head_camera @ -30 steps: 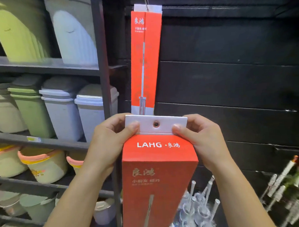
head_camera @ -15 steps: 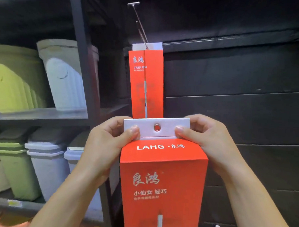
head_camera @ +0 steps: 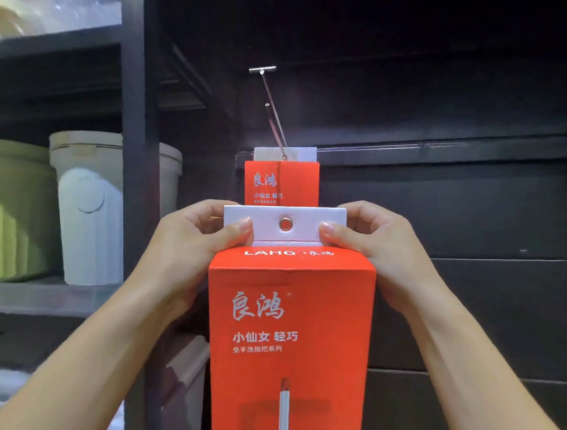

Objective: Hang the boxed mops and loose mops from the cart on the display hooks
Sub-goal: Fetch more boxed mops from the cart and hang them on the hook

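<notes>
Both hands were grasping one red boxed mop (head_camera: 291, 344), held upright in front of the black slat wall (head_camera: 454, 207). The left hand (head_camera: 192, 248) pinched the white hang tab (head_camera: 308, 222) at its nine o'clock end, thumb on the front face. The right hand (head_camera: 374, 240) pinched the three o'clock end the same way. Between the two thumbs sat the metal eyelet (head_camera: 286, 224), uncovered and facing the camera. At twelve o'clock from the tab, and well above it, the display hook (head_camera: 273, 117) jutted out from the wall, with a second hung box (head_camera: 282, 182) already seated at its root. The held box had yet to reach the prong, so the lift and the threading looked like the work ahead. The likeliest fault was a missed eyelet: the hole was small and the wire thin. If the tab came up tilted, the tip would probably strike card beside the ring and crease or tear it. The hook also carried a crossbar on its upper wire, which could snag the tab's top edge on the way up. Letting go before the ring had slid fully on would probably drop the long box. Pushing it back hard might knock the hung box askew. At nine o'clock a dark shelf upright (head_camera: 140, 156) and a white bin (head_camera: 87, 207) stood near the left elbow.
</notes>
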`<action>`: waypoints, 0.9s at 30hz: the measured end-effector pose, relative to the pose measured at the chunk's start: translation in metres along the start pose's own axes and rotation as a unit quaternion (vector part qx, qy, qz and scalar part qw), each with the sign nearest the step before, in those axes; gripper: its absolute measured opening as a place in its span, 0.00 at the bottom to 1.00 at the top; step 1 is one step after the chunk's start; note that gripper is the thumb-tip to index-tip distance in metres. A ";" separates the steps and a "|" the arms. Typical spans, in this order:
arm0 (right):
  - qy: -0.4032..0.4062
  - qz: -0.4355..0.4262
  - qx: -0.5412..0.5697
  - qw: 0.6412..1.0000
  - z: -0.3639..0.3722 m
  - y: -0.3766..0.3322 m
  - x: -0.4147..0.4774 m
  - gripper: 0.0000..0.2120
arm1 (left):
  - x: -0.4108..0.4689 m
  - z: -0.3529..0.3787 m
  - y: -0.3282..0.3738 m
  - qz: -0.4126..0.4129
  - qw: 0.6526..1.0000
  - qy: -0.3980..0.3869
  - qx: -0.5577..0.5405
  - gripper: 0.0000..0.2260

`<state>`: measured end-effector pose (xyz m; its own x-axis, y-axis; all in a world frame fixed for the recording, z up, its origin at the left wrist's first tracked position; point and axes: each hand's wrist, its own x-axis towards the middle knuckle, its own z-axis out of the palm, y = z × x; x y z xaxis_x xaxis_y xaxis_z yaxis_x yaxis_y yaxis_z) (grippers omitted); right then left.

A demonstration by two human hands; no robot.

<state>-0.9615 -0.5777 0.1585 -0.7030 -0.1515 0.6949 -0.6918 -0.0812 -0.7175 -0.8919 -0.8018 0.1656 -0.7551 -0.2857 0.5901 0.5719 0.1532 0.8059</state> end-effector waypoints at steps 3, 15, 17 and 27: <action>0.005 -0.011 -0.013 1.000 0.007 -0.006 0.030 0.06 | 0.033 -0.005 0.006 0.022 1.000 -0.001 0.013 0.05; 0.026 -0.052 -0.037 0.998 0.028 -0.043 0.116 0.07 | 0.116 -0.017 0.046 0.106 0.994 -0.009 0.007 0.03; 0.030 -0.057 -0.037 0.997 0.027 -0.049 0.124 0.09 | 0.126 -0.016 0.053 0.120 0.993 -0.014 0.010 0.04; 0.029 -0.059 -0.045 0.997 0.018 -0.077 0.155 0.11 | 0.161 -0.009 0.077 0.140 0.990 -0.022 0.001 0.03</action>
<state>-1.0137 -0.6122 0.3207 -0.6224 -0.0889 0.7776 -0.7803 -0.0066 -0.6253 -0.9672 -0.8445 0.3222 -0.5797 -0.1907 0.7922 0.7602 0.2234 0.6100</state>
